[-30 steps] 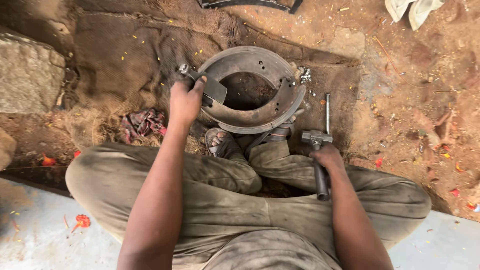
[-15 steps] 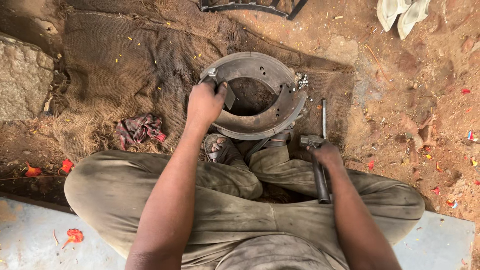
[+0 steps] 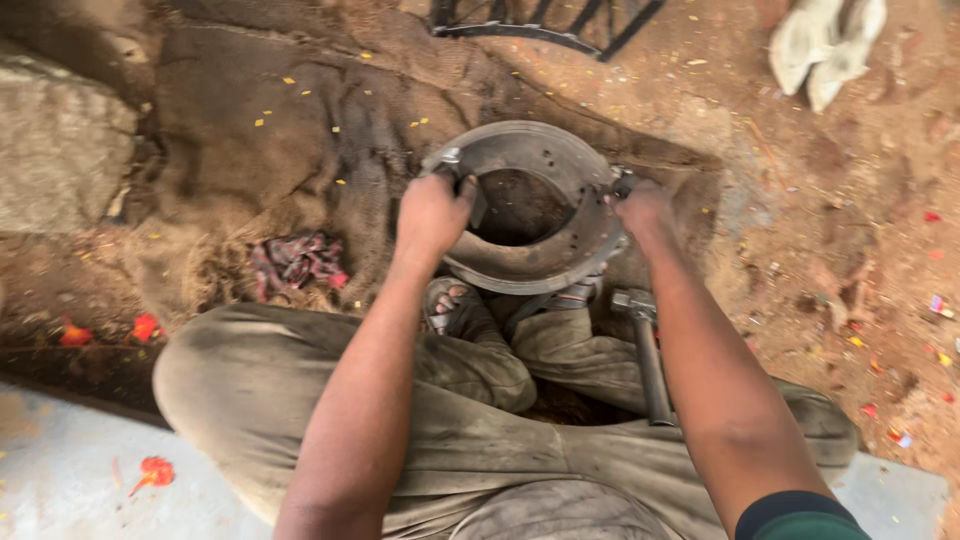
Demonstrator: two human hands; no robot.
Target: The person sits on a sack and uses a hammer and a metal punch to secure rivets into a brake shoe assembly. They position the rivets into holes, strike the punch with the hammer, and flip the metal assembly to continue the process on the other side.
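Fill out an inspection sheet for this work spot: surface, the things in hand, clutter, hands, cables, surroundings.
Surface: bare reddish dirt ground with a worn sacking mat under the work.
Things in hand: curved metal brake shoe, rusty and drilled with holes, lying on the mat.
Clutter: hammer lying by the right leg; crumpled red rag; red petals scattered about.
Hands: left hand grips the shoe's left end; right hand grips its right end.
Cables: nothing seen.
Surroundings: stone block at left, black metal frame at top, pale cloth at upper right; the person sits cross-legged.
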